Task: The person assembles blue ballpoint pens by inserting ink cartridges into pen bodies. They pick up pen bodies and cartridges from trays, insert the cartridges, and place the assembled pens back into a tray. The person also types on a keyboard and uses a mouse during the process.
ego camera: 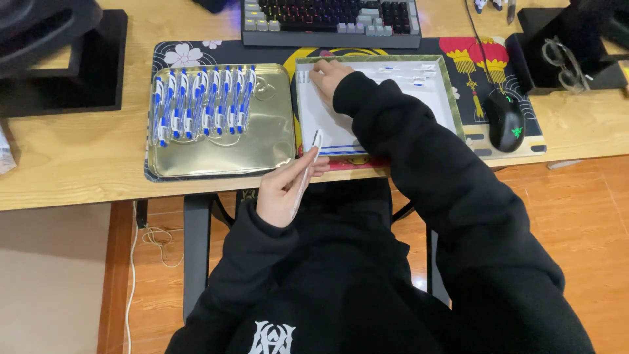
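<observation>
Wooden desk (78, 157) carries a gold metal tray (223, 147) near its front edge, blue-and-white pens (203, 101) rowed along its far side, its near half bare. Beside it, the right hand (327, 75) presses fingertips into the white tray's (380, 105) far-left corner. Left hand (285, 190) grips a clear pen barrel (306, 174) off the desk's edge.

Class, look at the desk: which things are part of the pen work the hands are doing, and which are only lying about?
In the work:
left hand holding a pen barrel
right hand in the white tray
gold tray with a row of blue-and-white pens

Lying about:
keyboard
mouse
glasses
</observation>
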